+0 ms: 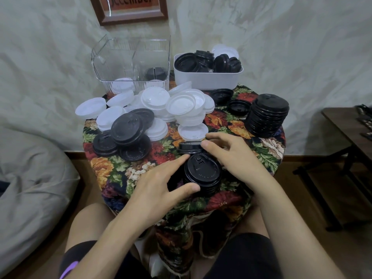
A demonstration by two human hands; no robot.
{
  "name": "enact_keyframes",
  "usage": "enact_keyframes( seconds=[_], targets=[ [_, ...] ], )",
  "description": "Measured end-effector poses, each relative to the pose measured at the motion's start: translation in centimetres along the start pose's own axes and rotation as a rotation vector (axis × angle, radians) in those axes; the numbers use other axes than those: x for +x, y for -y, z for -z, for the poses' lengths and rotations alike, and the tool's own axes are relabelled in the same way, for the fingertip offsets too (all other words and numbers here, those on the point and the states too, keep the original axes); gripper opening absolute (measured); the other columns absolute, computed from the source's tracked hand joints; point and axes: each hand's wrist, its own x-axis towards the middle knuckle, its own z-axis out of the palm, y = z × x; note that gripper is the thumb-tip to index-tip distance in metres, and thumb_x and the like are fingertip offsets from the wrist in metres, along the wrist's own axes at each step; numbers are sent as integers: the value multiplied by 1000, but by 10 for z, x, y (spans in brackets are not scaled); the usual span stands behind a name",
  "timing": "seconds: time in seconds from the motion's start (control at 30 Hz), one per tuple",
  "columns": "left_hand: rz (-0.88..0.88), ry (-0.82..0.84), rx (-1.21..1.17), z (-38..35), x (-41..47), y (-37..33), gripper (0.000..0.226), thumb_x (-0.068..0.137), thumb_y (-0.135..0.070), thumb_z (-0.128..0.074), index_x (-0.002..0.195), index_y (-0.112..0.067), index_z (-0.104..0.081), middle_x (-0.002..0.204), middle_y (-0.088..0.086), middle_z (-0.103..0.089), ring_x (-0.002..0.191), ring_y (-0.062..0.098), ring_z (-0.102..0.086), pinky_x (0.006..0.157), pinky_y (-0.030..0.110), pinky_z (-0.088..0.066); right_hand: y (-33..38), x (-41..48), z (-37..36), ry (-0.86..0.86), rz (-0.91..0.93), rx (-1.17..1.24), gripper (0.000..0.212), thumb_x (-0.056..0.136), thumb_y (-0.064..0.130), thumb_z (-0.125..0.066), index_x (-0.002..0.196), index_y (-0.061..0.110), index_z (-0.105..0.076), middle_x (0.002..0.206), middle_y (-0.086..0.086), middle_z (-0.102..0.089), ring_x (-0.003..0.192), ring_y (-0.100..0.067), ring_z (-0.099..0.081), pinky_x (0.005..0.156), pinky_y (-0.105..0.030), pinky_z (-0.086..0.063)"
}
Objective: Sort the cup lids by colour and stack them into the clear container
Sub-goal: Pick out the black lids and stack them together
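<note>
A short stack of black lids [203,174] stands near the table's front edge. My left hand [161,184] grips it from the left, thumb at its front and index finger at its back. My right hand [229,156] holds it from the right, and its thumb touches another black lid [189,148] just behind. White lids [171,105] lie heaped mid-table, loose black lids [124,135] to the left. A tall black stack [267,115] stands at the right. The clear container [132,59] at the back left holds some white and black lids.
A white tub [207,79] with several black lids sits at the back right. The small round table has a floral cloth [124,170]. A grey cushion [30,178] lies left, a dark wooden table [350,125] right. A framed picture [130,9] leans on the wall.
</note>
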Motion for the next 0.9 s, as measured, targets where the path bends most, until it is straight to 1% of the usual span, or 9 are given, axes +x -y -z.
enact_keyframes(
  seconds=[0.1,0.2,0.27,0.37,0.47,0.57,0.7,0.8,0.9],
  targets=[
    [-10,-4,-6,0,1,0,76,80,-84,-55,149,-56,-36,128,-47,-48,124,-22,-45,102,9,-38,3,4,-2,19,-8,-20,47,83,61,-75,120,32,-74,110,19,-74,105,2,-68,97,-36,-55],
    [-4,-10,-11,1,1,-1,80,79,-84,-54,150,-50,-41,131,-42,-48,126,-18,-45,102,8,-36,7,2,-3,26,-7,53,23,87,50,-76,104,33,-78,91,21,-76,80,7,-69,75,-24,-50],
    [-3,-16,-18,0,2,-1,82,78,-85,-55,150,-49,-42,132,-43,-47,127,-17,-45,102,6,-35,8,0,-2,0,-3,95,17,89,45,-76,101,34,-78,86,21,-76,71,7,-66,71,-22,-48],
    [-7,-45,-49,0,1,-5,75,78,-85,-57,145,-58,-37,121,-58,-44,122,-27,-44,98,1,-34,9,-8,2,-47,6,141,19,89,44,-75,105,33,-78,94,15,-77,84,-2,-72,72,-26,-57],
    [10,-98,-76,0,1,-8,71,77,-84,-58,141,-60,-37,116,-61,-45,117,-29,-45,93,-1,-34,8,-19,7,-93,51,236,28,85,41,-76,111,29,-76,100,13,-78,91,-5,-73,76,-26,-60],
    [7,-124,-75,-2,1,-8,73,78,-80,-61,143,-52,-47,120,-53,-51,118,-25,-47,94,1,-34,3,-32,11,-117,95,269,45,77,46,-74,119,28,-73,106,13,-77,94,-7,-73,74,-22,-56],
    [44,-171,-41,-6,2,-7,73,77,-77,-65,139,-40,-57,128,-28,-63,119,-10,-55,94,6,-39,-6,-47,7,-121,107,182,52,77,47,-77,127,35,-69,116,21,-72,101,-5,-70,83,-22,-56],
    [72,-197,-21,-8,2,-10,72,74,-80,-63,135,-42,-53,126,-25,-63,114,-6,-57,91,12,-44,-7,-51,0,-81,110,128,53,83,34,-82,133,36,-64,119,22,-67,102,-1,-67,82,-21,-55],
    [81,-187,-42,-9,2,-9,74,70,-83,-64,133,-47,-49,125,-26,-63,115,-2,-59,94,29,-51,-7,-50,-3,-9,129,31,63,84,43,-79,142,37,-57,125,26,-58,113,7,-59,89,-16,-51]
  ],
)
